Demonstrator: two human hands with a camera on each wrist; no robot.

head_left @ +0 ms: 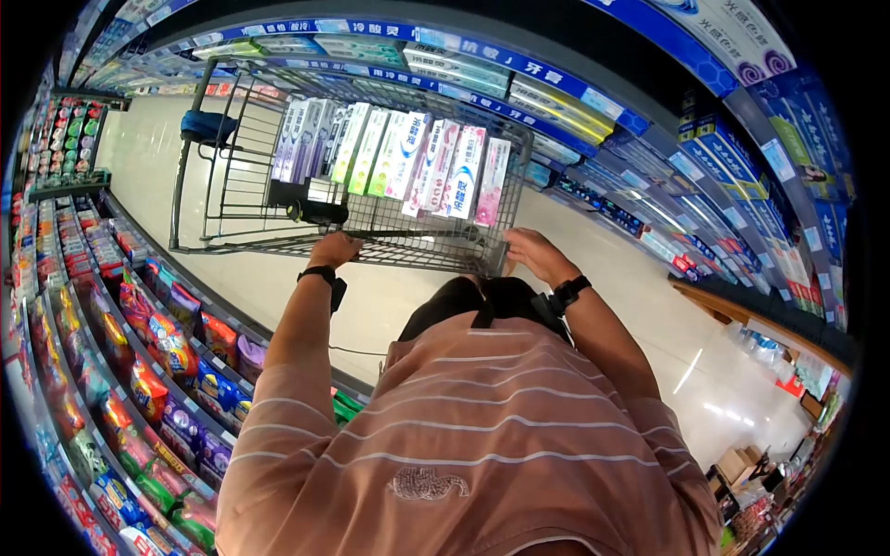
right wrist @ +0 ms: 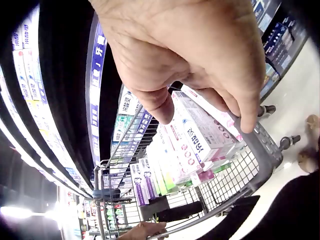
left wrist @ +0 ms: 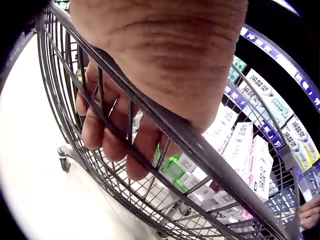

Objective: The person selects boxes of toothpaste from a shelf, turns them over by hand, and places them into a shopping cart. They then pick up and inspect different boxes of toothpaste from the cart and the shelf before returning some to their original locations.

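A grey wire shopping cart (head_left: 211, 248) stands side-on before me, holding a row of toothpaste boxes (head_left: 465, 171) in white, pink, green and purple. My left hand (head_left: 336, 248) holds the cart's near rail. In the left wrist view its palm lies over the rail and its fingers (left wrist: 115, 135) hang bent behind the side wires. At the cart's right corner, my right hand (head_left: 536, 256) has its thumb spread from its fingers, with nothing held between them. Its fingertips are right at the grey corner rim (right wrist: 260, 150) in the right wrist view, above the boxes.
Toothpaste shelves (head_left: 556, 102) with blue label strips run along the far side of the cart. Behind and to the left, a long shelf carries colourful detergent packs (head_left: 167, 338). A blue item (head_left: 208, 128) sits at the cart's left end. Pale floor (head_left: 593, 232) shows between.
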